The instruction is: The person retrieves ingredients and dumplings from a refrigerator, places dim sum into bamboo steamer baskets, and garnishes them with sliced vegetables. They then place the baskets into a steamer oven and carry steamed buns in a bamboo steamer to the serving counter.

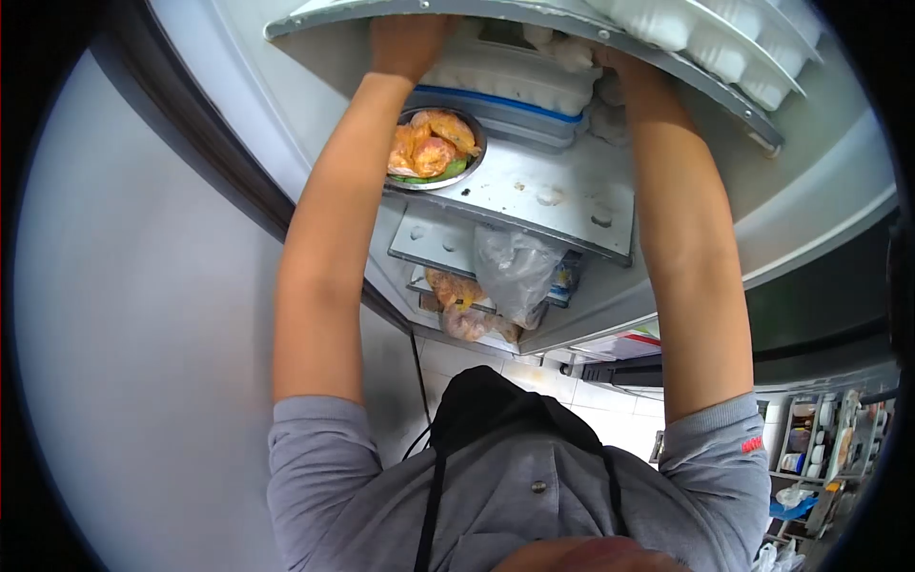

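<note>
The open refrigerator fills most of the view, its outer edges lost in the dark lens border. With twelve at the top of the view, its upper shelf crosses from eleven to two o'clock, the front edge masking what lies behind it; stacked white trays on it are cut off at one o'clock. A shelf below lies under twelve.

Both bare forearms reach up past short grey sleeves, elbows nearly straight: the left from seven toward twelve, the right from four toward one, converging slightly.

Between the hands, just short of half past twelve, sits a white container, its top partly covered by the upper shelf. Its long axis runs roughly nine to three, dipping a little toward four. Directly beneath it is a blue-rimmed box.

A crumpled clear bag hangs over the lower levels near the centre. A metal plate holding orange, wrapped food stands toward twelve, its left side overlapped by the left forearm.

The left hand is near the container's left end, the right hand near its right end; fingers of both are hidden, so I cannot tell whether they grip.
</note>
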Demonstrator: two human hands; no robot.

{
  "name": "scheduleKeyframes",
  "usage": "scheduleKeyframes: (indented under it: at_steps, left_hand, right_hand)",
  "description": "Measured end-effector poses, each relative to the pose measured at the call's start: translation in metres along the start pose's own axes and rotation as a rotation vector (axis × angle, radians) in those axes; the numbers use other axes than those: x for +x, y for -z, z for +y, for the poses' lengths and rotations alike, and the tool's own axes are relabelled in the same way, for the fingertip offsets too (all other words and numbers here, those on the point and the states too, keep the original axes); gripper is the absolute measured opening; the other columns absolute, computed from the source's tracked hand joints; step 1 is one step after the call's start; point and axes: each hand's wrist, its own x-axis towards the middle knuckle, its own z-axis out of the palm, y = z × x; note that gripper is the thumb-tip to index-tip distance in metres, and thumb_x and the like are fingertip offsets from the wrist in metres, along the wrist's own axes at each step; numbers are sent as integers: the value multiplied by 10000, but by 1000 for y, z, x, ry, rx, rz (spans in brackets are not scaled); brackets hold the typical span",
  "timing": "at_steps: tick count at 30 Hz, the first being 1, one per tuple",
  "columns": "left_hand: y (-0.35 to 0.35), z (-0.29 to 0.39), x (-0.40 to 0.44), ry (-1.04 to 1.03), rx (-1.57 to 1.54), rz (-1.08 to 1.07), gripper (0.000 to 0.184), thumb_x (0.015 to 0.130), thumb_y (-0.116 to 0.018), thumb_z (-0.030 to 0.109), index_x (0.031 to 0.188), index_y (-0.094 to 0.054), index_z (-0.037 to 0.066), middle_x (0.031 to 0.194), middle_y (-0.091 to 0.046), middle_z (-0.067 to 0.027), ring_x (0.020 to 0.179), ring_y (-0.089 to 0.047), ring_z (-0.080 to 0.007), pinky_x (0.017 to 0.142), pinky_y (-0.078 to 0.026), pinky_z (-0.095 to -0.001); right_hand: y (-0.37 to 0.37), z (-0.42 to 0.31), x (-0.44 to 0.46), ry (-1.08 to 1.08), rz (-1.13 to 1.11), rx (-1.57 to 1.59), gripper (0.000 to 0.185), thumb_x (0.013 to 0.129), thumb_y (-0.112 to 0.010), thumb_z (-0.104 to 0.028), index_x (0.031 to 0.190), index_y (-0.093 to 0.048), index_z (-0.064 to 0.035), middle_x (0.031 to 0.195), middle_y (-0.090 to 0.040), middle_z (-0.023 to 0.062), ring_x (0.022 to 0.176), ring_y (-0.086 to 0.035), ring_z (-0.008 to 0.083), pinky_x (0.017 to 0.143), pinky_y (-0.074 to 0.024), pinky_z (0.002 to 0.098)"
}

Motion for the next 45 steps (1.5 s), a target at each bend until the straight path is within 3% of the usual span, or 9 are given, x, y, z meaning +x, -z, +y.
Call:
scheduleKeyframes:
  at_steps: [16,17,18,20,25,28,32,35,45]
  left_hand:
    - [16,29,11,124,370,-314,473,949,-484,505,1135,-666,110,1096,-677,-176,967,-651,-387,835,-520,-493]
    - [24,51,16,172,442,-410,484,946,-489,511,1153,-669,112,1119,-673,-174,981,-649,-390,852,-515,-487]
    - [35,68,17,221,525,-506,496,943,-494,517,1170,-673,114,1141,-670,-172,995,-647,-393,869,-509,-481]
    - [46,67,-1,196,442,-553,488,927,-539,511,1197,-677,128,1178,-654,-180,1020,-635,-407,895,-494,-472]
    - [119,195,-65,628,-370,-243,388,1019,-477,268,989,-672,-66,945,-693,-131,879,-655,-212,818,-512,-344]
    - [152,279,-148,618,-1401,-936,356,955,-568,290,942,-681,-48,982,-691,-168,920,-657,-242,869,-495,-384]
    - [109,437,-237,1228,-1351,-1355,439,965,-586,222,1319,-493,-21,1199,-625,-194,1100,-609,-298,980,-455,-387]
    - [50,517,-266,1551,-1401,-711,376,972,-567,153,1312,-465,29,1289,-545,-210,1200,-525,-323,1003,-416,-455]
    - [-48,583,-239,1588,-891,143,308,799,-679,76,1056,-622,-84,1120,-632,-221,988,-631,-316,859,-540,-431]
  right_hand:
    - [14,-54,-73,120,-20,-86,265,895,-579,-282,1132,-661,-196,973,-691,122,897,-676,323,785,-535,464]
    - [-11,-56,-82,6,247,120,285,851,-608,-274,1120,-654,-193,862,-697,113,858,-687,319,786,-537,479]
    - [33,-62,-115,77,-56,217,303,800,-651,-303,1078,-657,-183,943,-682,156,913,-680,330,788,-539,488]
    - [51,-68,-162,121,203,350,413,689,-764,-300,1050,-624,-159,1168,-538,224,893,-654,368,698,-546,488]
    - [101,-35,-326,108,-115,900,375,684,-776,-282,969,-625,-91,1042,-552,119,867,-640,320,695,-533,442]
    - [133,39,-426,39,-348,1173,332,683,-799,-232,920,-629,-72,987,-587,110,867,-627,307,731,-508,400]
    - [191,147,-560,-228,-498,1251,303,694,-809,-200,902,-639,-60,871,-627,70,796,-627,250,692,-478,353]
    - [251,204,-646,-479,-410,1225,277,735,-781,-202,906,-628,-46,833,-615,49,775,-596,183,680,-460,325]
    - [349,338,-811,-962,-173,1271,228,794,-714,-138,962,-598,-37,941,-588,15,817,-538,93,686,-445,267]
